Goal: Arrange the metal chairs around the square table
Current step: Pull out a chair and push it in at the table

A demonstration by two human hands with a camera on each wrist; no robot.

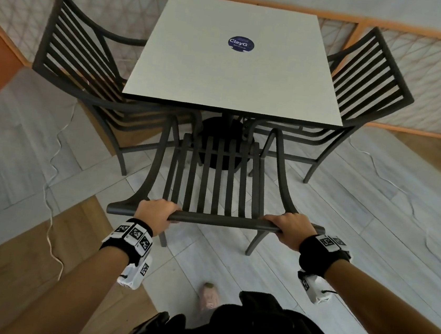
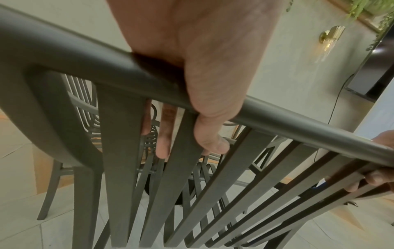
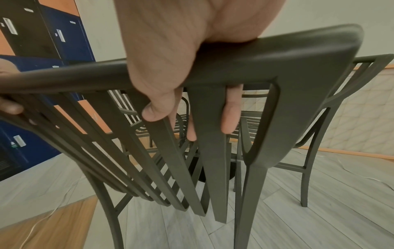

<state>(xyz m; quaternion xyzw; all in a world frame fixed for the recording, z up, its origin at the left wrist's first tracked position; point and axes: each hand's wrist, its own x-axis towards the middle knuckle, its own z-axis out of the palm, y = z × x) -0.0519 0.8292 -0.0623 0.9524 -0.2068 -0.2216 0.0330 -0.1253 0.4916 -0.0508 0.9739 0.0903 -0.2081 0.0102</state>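
A dark metal slatted chair (image 1: 218, 177) faces the near side of the white square table (image 1: 234, 58), its seat partly under the tabletop. My left hand (image 1: 155, 213) grips the left part of its top rail (image 2: 64, 55), fingers curled over between the slats. My right hand (image 1: 290, 228) grips the right part of the same rail (image 3: 266, 55), thumb and fingers wrapped round it. Two more metal chairs stand tucked in at the table: one on the left side (image 1: 79, 68), one on the right side (image 1: 365, 92).
A lattice railing with an orange frame (image 1: 429, 89) runs behind the table. White cables (image 1: 50, 202) trail across the floor on the left and right. My foot (image 1: 210, 297) stands just behind the chair. Blue lockers (image 3: 42, 50) line one wall.
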